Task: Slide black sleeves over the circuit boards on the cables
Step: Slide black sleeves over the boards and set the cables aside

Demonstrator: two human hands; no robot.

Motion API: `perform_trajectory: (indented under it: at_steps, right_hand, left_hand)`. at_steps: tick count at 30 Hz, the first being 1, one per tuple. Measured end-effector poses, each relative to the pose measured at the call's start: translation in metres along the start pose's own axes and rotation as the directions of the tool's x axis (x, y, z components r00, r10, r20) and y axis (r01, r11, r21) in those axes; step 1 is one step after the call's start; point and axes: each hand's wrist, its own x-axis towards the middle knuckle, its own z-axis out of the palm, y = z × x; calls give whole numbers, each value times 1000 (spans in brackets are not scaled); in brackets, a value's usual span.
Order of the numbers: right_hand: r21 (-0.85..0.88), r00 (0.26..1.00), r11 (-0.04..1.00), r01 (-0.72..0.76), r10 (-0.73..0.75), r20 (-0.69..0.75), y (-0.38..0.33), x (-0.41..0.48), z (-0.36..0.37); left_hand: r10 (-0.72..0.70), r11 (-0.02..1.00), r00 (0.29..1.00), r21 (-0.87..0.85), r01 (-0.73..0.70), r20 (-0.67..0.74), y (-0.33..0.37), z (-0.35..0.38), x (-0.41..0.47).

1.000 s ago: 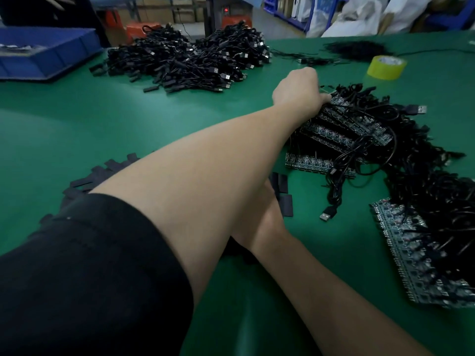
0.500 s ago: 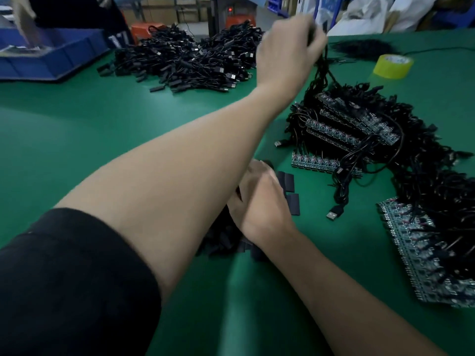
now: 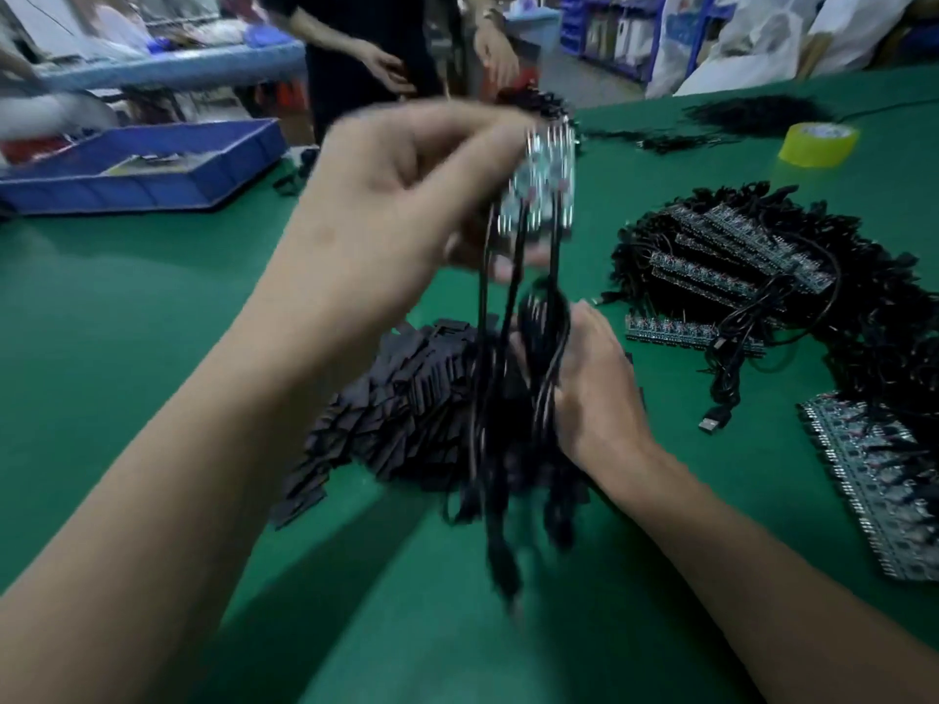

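The left hand (image 3: 396, 210) holds a blurred strip of silvery-green circuit boards (image 3: 543, 185) pinched in its fingers above the green worktop (image 3: 127, 322). Their black cables (image 3: 508, 398) dangle over heaped black sleeves (image 3: 406, 398). The right hand (image 3: 599, 393) meets the cables, its grip unclear.

One head-worn wide-angle view, facing forward and down across the flat green table (image 3: 127, 348), close over it.

One board strip (image 3: 546, 185) aloft trails at least three cables (image 3: 513, 282). On the one green bench (image 3: 127, 322): one sleeve pile (image 3: 401, 414), one tape roll (image 3: 818, 143), one blue tray (image 3: 152, 165), one heap (image 3: 762, 261) of cabled boards, too tangled to count; one bystander (image 3: 355, 58).
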Motion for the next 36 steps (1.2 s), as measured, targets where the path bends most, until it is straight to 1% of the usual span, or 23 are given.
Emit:
perform_trajectory:
  at_steps: [1,2,3,4,5,6,7,8,9,10,11,12,13,15,17,19,21,24,26,29,33,36]
  right_hand:
    - [-42,1000,999,0,0,1,1,2,2]
    - [-92,1000,995,25,-25,-1,1,3,0]
    - [-131,999,990,51,-53,-13,5,5,1]
    - [-147,998,988,55,-56,-5,4,7,-1]
    - [-106,1000,994,24,-23,12,-1,8,-1]
    - [-49,998,998,-31,33,53,-6,8,-2]
    - [40,988,993,-114,108,114,-12,8,-4]
    - [169,957,955,-244,209,201,-18,8,-5]
    - [284,904,880,-381,291,313,-24,8,-7]
    - [370,833,776,-511,342,435,-32,7,-10]
    - [413,766,685,-599,342,544,-37,4,-12]
    - [420,719,642,-641,313,620,-43,-1,-15]
    - [421,699,638,-645,270,662,-48,-7,-15]
    - [402,685,673,-620,216,695,-57,-18,-14]
    - [356,684,721,-595,223,694,-61,-25,-8]
    - [329,667,723,-608,239,706,-59,-32,-2]
    - [344,661,700,-625,242,710,-60,-39,1]
    - [377,699,693,-614,256,668,-59,-46,3]
    - [375,713,698,-609,275,645,-55,-48,5]
    - [377,714,705,-601,262,649,-52,-50,5]
    - [401,729,719,-568,213,650,-49,-52,7]
    - [421,744,727,-542,184,642,-48,-53,10]
  left_hand:
    - [-148,989,989,-12,148,-6,4,-4,-17]
    - [-241,970,970,-17,241,13,-1,-6,-24]
    - [-298,952,954,-67,300,46,-12,-7,-49]
    - [-387,915,921,-104,390,49,-22,-6,-68]
    - [-465,873,885,-149,464,31,-31,-10,-78]
    - [-513,847,858,-175,502,-22,-38,-14,-85]
    - [-533,836,844,-196,512,-67,-45,-19,-94]
    - [-537,834,835,-222,505,-118,-50,-21,-101]
    - [-522,844,839,-236,481,-154,-52,-22,-109]
    - [-503,858,842,-233,458,-195,-55,-24,-114]
    - [-469,880,849,-205,428,-241,-58,-23,-119]
    - [-433,901,853,-145,408,-291,-60,-22,-123]
    - [-398,915,858,-75,396,-326,-62,-21,-126]
    - [-349,924,870,25,381,-349,-67,-17,-133]
    - [-324,927,879,67,368,-349,-71,-13,-139]
    - [-331,924,880,73,376,-342,-74,-14,-144]
    - [-380,913,873,29,408,-304,-75,-16,-146]
    - [-459,888,856,-74,455,-237,-81,-21,-145]
    - [-469,883,858,-67,465,-208,-84,-24,-144]
    - [-475,879,856,-70,472,-201,-85,-25,-143]
    - [-535,843,821,-186,504,-198,-84,-25,-142]
    - [-566,819,806,-233,525,-175,-83,-25,-142]
